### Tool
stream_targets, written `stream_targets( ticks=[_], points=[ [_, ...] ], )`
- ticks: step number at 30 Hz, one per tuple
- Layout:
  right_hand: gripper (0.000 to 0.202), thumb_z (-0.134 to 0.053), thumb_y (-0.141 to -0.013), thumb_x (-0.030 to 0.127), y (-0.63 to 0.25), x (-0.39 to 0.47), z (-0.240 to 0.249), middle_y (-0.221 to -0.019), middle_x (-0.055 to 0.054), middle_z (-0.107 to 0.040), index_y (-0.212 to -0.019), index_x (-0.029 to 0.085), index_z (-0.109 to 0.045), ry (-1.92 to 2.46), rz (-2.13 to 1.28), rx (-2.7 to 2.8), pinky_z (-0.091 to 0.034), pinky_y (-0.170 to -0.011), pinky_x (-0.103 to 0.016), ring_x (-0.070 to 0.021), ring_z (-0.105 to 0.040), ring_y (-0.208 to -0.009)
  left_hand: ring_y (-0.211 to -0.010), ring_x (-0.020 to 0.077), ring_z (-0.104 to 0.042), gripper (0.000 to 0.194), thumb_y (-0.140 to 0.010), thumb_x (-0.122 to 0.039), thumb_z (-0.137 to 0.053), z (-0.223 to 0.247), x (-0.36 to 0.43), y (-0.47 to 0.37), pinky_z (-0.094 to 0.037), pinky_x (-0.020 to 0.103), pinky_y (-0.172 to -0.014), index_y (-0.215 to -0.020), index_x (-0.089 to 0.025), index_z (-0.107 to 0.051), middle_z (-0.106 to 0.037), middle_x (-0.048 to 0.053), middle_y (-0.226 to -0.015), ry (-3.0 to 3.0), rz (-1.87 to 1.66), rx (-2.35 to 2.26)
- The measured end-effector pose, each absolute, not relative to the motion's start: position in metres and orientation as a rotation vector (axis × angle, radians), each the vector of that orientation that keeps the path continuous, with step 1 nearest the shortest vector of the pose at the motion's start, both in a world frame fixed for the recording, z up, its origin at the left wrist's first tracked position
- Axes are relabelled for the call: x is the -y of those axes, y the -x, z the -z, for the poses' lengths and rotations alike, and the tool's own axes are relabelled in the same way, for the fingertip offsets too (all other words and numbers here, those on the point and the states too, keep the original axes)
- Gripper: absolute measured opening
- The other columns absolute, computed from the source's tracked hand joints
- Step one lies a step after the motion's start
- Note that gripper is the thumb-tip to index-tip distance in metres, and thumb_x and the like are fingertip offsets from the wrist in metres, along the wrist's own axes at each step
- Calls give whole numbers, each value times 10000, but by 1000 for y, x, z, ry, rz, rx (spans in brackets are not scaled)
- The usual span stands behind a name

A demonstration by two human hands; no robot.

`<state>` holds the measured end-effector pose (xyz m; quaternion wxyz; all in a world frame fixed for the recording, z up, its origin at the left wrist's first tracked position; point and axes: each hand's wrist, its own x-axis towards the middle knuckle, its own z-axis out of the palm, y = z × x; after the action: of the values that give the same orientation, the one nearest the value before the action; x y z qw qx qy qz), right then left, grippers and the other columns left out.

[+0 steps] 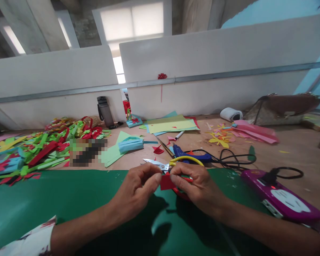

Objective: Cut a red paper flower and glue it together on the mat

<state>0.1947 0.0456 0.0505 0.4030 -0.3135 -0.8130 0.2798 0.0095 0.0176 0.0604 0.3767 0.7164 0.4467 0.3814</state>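
Between my two hands is a small red piece of paper (167, 182). My left hand (138, 186) pinches its left edge between thumb and fingers. On the other side, my right hand (194, 183) grips the paper with thumb and forefinger. Scissors (186, 159) with one yellow and one red handle show behind my right hand, their blades pointing left and apart. Whether they hang on my right fingers or lie on the table is hidden. Just beyond is a blue glue gun (192, 155).
A green mat (90, 199) covers the near table. Paper strips (50, 145) are heaped at left, near a dark bottle (105, 111). Coloured sheets (172, 125) and a blue folded paper piece (130, 145) lie ahead. At right are a purple power strip (282, 195), cables and a bag (280, 110).
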Motion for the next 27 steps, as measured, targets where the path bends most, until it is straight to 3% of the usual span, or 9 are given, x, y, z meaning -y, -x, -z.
stream_targets(
  ticks=[2, 6, 19, 27],
  points=[
    [188, -519, -849, 147, -194, -45, -49, -625, 32, -532, -667, 181, -551, 757, -693, 2071, -363, -579, -232, -114, -493, -595, -643, 117, -475, 226, -852, -336, -469, -56, -18, -11, -384, 215, -581, -855, -140, -582, -547, 5, -727, -1820, -953, -1114],
    [185, -502, -856, 153, -193, -43, -46, -643, 17, -553, -683, 173, -563, 742, -680, 2104, -376, -592, -240, -121, -513, -610, -573, 102, -406, 304, -866, -319, -446, -49, -18, -15, -326, 211, -537, -671, -130, -582, -471, -18, -592, -1952, -922, -1175],
    [163, -426, -832, 112, -193, -41, -45, -639, 6, -532, -716, 174, -523, 712, -492, 2186, -373, -568, -248, -126, -501, -586, -550, 101, -399, 321, -849, -305, -452, -52, -16, -15, -305, 209, -524, -602, -139, -574, -452, -20, -547, -1961, -913, -1185],
    [212, -433, -873, 199, -193, -49, -47, -604, 25, -495, -669, 189, -489, 862, -670, 2099, -364, -539, -245, -126, -473, -565, -534, 92, -389, 311, -838, -330, -478, -64, -20, -8, -315, 204, -510, -596, -142, -537, -467, -24, -550, -1719, -1061, -1209]
  ],
)
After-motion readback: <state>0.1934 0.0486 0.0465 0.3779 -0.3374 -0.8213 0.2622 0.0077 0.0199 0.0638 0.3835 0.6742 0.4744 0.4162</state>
